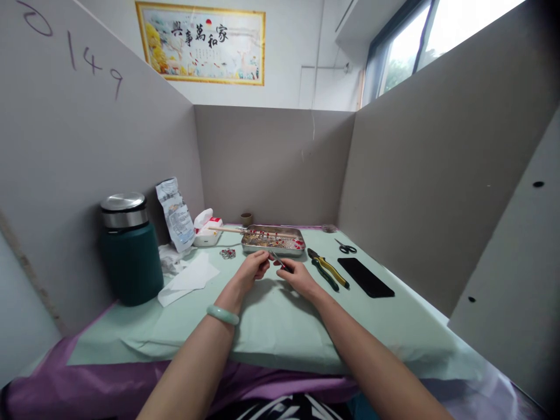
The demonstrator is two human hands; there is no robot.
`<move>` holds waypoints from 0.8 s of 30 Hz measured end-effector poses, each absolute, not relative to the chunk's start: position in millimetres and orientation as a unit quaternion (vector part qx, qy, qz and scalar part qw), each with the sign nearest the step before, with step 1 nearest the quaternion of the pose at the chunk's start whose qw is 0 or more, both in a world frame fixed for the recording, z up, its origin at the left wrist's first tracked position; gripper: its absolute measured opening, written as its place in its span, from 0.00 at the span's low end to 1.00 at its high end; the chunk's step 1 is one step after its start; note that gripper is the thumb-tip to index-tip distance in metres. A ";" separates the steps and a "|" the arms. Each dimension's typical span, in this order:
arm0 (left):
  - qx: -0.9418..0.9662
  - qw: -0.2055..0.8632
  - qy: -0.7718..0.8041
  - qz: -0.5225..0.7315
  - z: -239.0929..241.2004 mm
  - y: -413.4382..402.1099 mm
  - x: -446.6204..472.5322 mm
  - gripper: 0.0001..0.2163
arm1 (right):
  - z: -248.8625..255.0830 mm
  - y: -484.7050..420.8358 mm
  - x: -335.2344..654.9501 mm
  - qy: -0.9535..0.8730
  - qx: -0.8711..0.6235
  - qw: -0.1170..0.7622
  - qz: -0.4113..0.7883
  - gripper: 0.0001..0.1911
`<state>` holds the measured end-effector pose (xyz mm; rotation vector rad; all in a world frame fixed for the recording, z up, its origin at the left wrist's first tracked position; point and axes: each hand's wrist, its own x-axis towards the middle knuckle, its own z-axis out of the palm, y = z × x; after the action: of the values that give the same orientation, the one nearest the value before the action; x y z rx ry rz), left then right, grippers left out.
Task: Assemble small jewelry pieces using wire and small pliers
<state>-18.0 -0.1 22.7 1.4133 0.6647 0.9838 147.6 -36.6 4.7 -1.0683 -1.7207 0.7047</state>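
My left hand point(252, 268), with a pale green bangle point(223, 315) on its wrist, is closed in a pinch above the cloth. Whatever its fingertips hold is too small to make out. Beside it, my right hand point(300, 276) grips a slim pointed metal tool point(280, 261) with a dark handle, perhaps tweezers or fine pliers. The tool's tip points up and left toward the left fingertips. Just behind both hands lies a metal tray point(273, 252) with many small red and gold pieces. A stick point(225, 230) rests across the tray, sticking out to the left.
Right of my hands lie yellow-and-green pliers point(332, 271), black scissors point(346, 248) and a black phone point(366, 277). On the left are a small beaded heap point(227, 253), white paper point(189, 280), a tissue pack point(207, 232), a pouch point(175, 214) and a green flask point(131, 259). Grey partitions point(275, 163) enclose the table.
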 end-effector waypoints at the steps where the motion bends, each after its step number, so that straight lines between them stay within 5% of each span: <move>1: 0.611 0.600 0.294 0.424 22.6 0.3 -17.8 0.14 | 3.5 -35.8 148.1 -0.712 -0.440 0.472 0.276 0.16; 15: 0.617 0.584 0.321 0.420 17.5 5.5 -17.9 0.13 | -4.9 -31.2 148.7 -0.765 -0.452 0.449 0.096 0.18; 24: 0.574 0.692 0.243 0.363 24.2 1.0 -27.1 0.12 | 5.1 -36.7 154.3 -0.772 -0.398 0.443 0.224 0.17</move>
<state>-27.1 1.0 24.2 1.2825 0.5431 0.8116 154.3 -36.7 5.1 -0.9866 -1.9133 0.5543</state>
